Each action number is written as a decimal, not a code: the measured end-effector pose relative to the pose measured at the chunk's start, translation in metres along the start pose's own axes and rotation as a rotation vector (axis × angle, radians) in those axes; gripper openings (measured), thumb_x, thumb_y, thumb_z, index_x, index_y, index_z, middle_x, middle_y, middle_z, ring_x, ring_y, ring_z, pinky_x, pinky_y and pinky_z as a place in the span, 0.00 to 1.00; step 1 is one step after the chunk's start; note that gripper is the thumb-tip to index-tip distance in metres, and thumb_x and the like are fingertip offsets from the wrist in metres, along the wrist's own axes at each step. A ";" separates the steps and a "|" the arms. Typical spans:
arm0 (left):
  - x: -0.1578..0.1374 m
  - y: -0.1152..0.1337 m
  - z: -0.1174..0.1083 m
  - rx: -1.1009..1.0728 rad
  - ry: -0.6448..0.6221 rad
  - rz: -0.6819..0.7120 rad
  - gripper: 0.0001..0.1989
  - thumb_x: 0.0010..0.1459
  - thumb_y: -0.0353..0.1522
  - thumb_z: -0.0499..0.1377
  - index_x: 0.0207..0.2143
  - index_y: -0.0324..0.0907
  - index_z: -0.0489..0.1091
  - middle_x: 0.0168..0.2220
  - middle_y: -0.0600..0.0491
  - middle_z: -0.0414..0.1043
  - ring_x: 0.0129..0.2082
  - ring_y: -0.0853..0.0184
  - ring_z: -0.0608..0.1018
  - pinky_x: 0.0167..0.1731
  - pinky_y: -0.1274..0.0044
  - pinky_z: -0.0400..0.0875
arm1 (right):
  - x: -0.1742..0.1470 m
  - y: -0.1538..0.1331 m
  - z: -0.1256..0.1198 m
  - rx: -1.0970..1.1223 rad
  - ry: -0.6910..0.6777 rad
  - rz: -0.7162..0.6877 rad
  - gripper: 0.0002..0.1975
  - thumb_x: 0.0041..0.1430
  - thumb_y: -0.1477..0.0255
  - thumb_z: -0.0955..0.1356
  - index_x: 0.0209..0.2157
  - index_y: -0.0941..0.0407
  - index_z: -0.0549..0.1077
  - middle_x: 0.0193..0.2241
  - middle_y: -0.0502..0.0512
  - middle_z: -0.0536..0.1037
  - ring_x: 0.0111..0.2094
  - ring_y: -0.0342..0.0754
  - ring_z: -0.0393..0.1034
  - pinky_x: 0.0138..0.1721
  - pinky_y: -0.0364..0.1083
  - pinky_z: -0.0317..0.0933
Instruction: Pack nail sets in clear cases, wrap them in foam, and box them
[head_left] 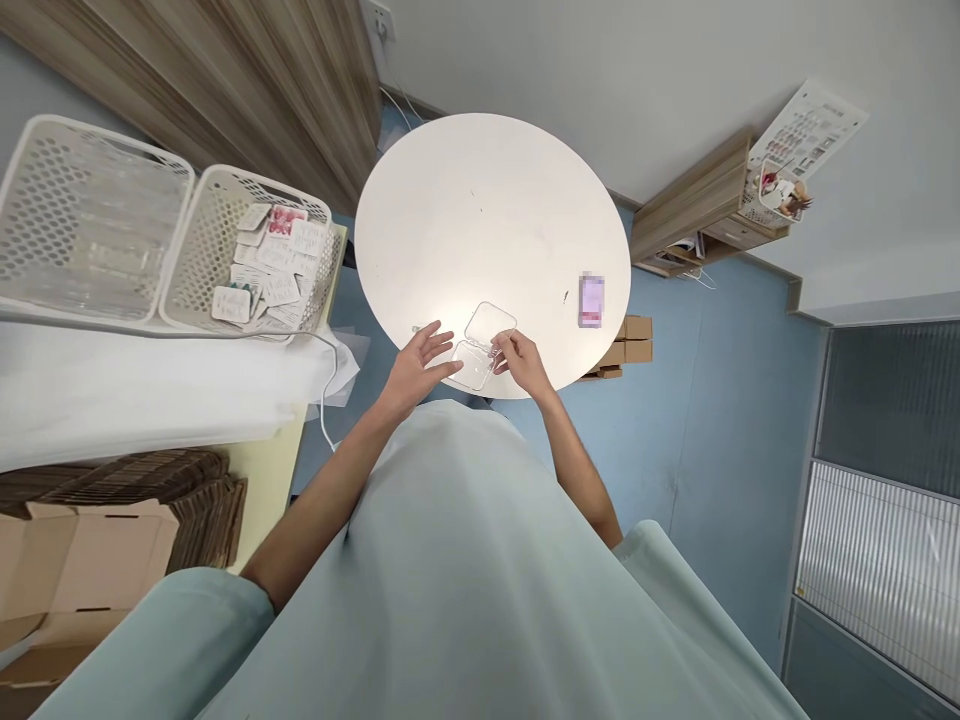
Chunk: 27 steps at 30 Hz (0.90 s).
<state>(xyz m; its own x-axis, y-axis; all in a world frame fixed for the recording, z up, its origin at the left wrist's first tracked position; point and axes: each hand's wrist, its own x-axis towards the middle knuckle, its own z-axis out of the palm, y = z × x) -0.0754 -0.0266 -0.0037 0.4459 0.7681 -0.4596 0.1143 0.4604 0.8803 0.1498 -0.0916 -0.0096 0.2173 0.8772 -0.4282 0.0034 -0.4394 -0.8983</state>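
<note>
A clear plastic case (pixel 490 321) lies with its lid spread back on the near edge of the round white table. My left hand (pixel 418 368) is beside the case on its left, fingers spread, the thumb reaching to its edge. At the hinge side on the right is my right hand (pixel 520 362), with thumb and fingers pinched together. What sits between those fingertips is too small to make out. A small greenish bit (pixel 416 329) lies just past my left fingers.
The round white table (pixel 480 170) carries a purple pixelated item (pixel 591 300) and a small dark piece (pixel 565 297). Left are a basket of cards (pixel 330 215), a basket of clear cases (pixel 30 130) and flattened cardboard boxes (pixel 112 560). Brown boxes (pixel 637 340) stand beyond the table's right edge.
</note>
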 end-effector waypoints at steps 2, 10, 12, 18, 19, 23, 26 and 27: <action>-0.003 0.000 -0.003 -0.019 0.001 -0.043 0.55 0.49 0.41 0.79 0.76 0.48 0.61 0.71 0.36 0.69 0.70 0.40 0.72 0.64 0.49 0.74 | 0.004 -0.001 0.003 -0.034 -0.084 0.007 0.27 0.67 0.41 0.67 0.39 0.51 0.74 0.35 0.50 0.79 0.30 0.43 0.77 0.32 0.43 0.76; -0.023 -0.013 -0.036 -0.168 0.095 -0.096 0.51 0.51 0.37 0.76 0.75 0.46 0.61 0.67 0.36 0.75 0.51 0.49 0.86 0.56 0.51 0.82 | 0.032 -0.003 0.037 -0.153 -0.362 0.018 0.26 0.70 0.43 0.67 0.40 0.53 0.77 0.35 0.51 0.82 0.31 0.45 0.79 0.33 0.44 0.75; -0.029 -0.018 -0.046 -0.188 0.164 -0.103 0.49 0.52 0.36 0.76 0.73 0.46 0.63 0.66 0.37 0.76 0.52 0.50 0.87 0.55 0.53 0.83 | 0.042 0.001 0.046 -0.189 -0.351 0.000 0.26 0.73 0.44 0.64 0.43 0.52 0.78 0.37 0.53 0.83 0.33 0.46 0.80 0.35 0.44 0.76; -0.055 -0.028 -0.074 -0.222 0.332 -0.087 0.44 0.54 0.36 0.75 0.71 0.45 0.65 0.66 0.38 0.76 0.53 0.51 0.87 0.58 0.53 0.81 | 0.090 0.030 0.073 -0.610 -0.225 -0.001 0.16 0.70 0.62 0.71 0.54 0.54 0.77 0.50 0.58 0.83 0.43 0.51 0.80 0.52 0.52 0.73; -0.059 -0.028 -0.078 -0.235 0.355 -0.096 0.44 0.54 0.36 0.75 0.71 0.45 0.65 0.66 0.38 0.75 0.53 0.51 0.86 0.59 0.53 0.81 | 0.098 0.036 0.079 -0.686 -0.232 0.012 0.18 0.69 0.64 0.73 0.56 0.55 0.76 0.52 0.60 0.82 0.47 0.53 0.80 0.54 0.52 0.73; -0.075 -0.032 -0.095 -0.271 0.400 -0.126 0.41 0.54 0.37 0.75 0.68 0.45 0.68 0.66 0.37 0.75 0.55 0.50 0.86 0.59 0.52 0.81 | 0.121 0.061 0.105 -0.944 -0.228 0.054 0.26 0.67 0.66 0.75 0.62 0.57 0.71 0.60 0.68 0.76 0.56 0.60 0.77 0.54 0.54 0.71; -0.082 -0.034 -0.107 -0.290 0.404 -0.133 0.39 0.54 0.38 0.77 0.65 0.45 0.69 0.66 0.37 0.76 0.55 0.50 0.86 0.59 0.52 0.81 | 0.127 0.074 0.119 -1.053 -0.195 0.091 0.27 0.68 0.66 0.75 0.63 0.57 0.68 0.62 0.72 0.73 0.54 0.62 0.78 0.51 0.55 0.72; -0.084 -0.034 -0.110 -0.296 0.406 -0.135 0.38 0.53 0.38 0.77 0.64 0.45 0.70 0.66 0.37 0.76 0.55 0.50 0.86 0.59 0.52 0.81 | 0.127 0.077 0.122 -1.071 -0.183 0.099 0.26 0.68 0.66 0.75 0.63 0.56 0.68 0.62 0.72 0.72 0.52 0.61 0.79 0.50 0.54 0.72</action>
<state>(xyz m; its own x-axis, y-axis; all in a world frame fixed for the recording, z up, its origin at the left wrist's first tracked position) -0.2145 -0.0578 -0.0084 0.0577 0.7769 -0.6270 -0.1350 0.6283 0.7661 0.0588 0.0094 -0.1453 0.1151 0.8051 -0.5819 0.8616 -0.3724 -0.3448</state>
